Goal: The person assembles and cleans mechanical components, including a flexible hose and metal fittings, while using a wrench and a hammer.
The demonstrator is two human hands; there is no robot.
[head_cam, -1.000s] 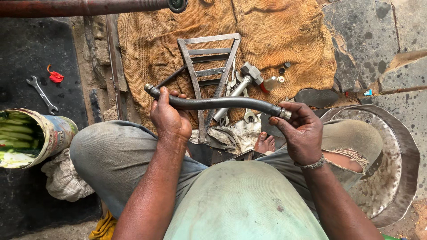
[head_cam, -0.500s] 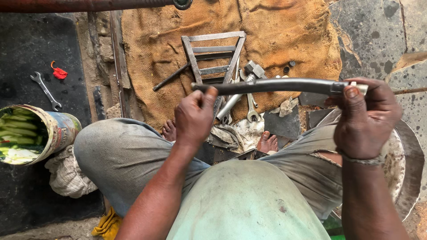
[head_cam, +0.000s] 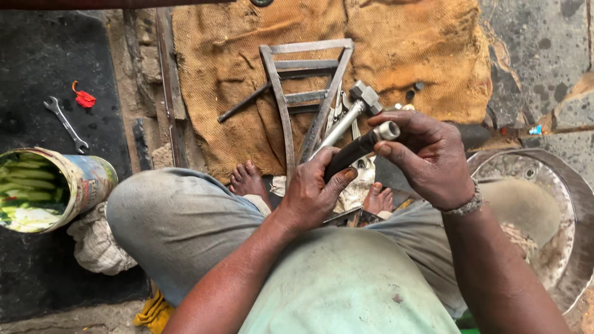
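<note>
**A:** We have both hands on the short black rubber hose with the bright metal end fitting (head_cam: pixel 364 146). Our left hand (head_cam: pixel 312 195) is clamped around its lower stretch, fingers wrapped shut, thumb lying along it.

**B:** And our right hand (head_cam: pixel 427 158) is closed over the upper end, fingertips pinching just behind the metal collar, which pokes out toward eleven o'clock. The hose sits in the air above our knees, touching nothing else.

**A:** How far along are we? We judge the fitting is already seated on the hose; whether it is tight we cannot tell.

**B:** Agreed. At twelve o'clock from the hands, the grey steel rod with a hexagonal head (head_cam: pixel 346 120) lies untouched on the brown burlap sacking (head_cam: pixel 421 55), across the flat metal ladder-shaped frame (head_cam: pixel 297 93).

**A:** Well off at nine o'clock are the silver open-ended spanner (head_cam: pixel 65 124) and the dented tin can holding pale green strips (head_cam: pixel 43 188). At three o'clock, the round metal basin (head_cam: pixel 569 204).
</note>
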